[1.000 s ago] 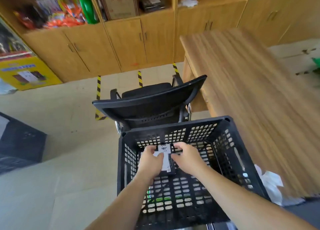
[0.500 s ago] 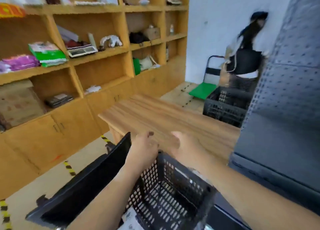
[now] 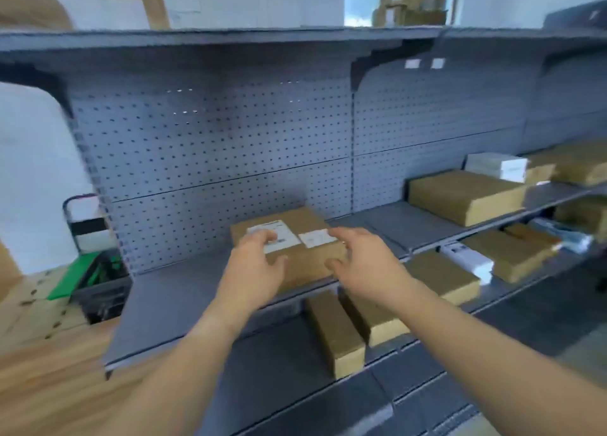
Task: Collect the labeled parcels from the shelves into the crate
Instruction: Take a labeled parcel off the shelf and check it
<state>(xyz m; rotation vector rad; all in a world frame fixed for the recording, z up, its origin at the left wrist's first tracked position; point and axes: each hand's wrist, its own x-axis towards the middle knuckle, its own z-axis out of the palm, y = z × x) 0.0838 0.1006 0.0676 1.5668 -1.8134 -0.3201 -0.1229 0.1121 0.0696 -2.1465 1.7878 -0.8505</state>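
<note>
Now turned away from the crate, which is out of view, to the grey shelf point(image 3: 170, 304): left hand point(image 3: 253, 271) and right hand point(image 3: 364, 264), grips wide and empty, flank the labelled cardboard parcel point(image 3: 307, 254) at 8 and 4 o'clock. The next pickup is probably beginning.

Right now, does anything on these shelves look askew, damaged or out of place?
Nothing stands out. The labeled parcel lies flat, roughly square to the grey shelf, and the brown boxes lie flat with no visible damage, though the frame is blurred.

Left hand point(image 3: 254, 271) and right hand point(image 3: 364, 264) reach forward side by side (fingers loosely spread, palms inward).
</note>
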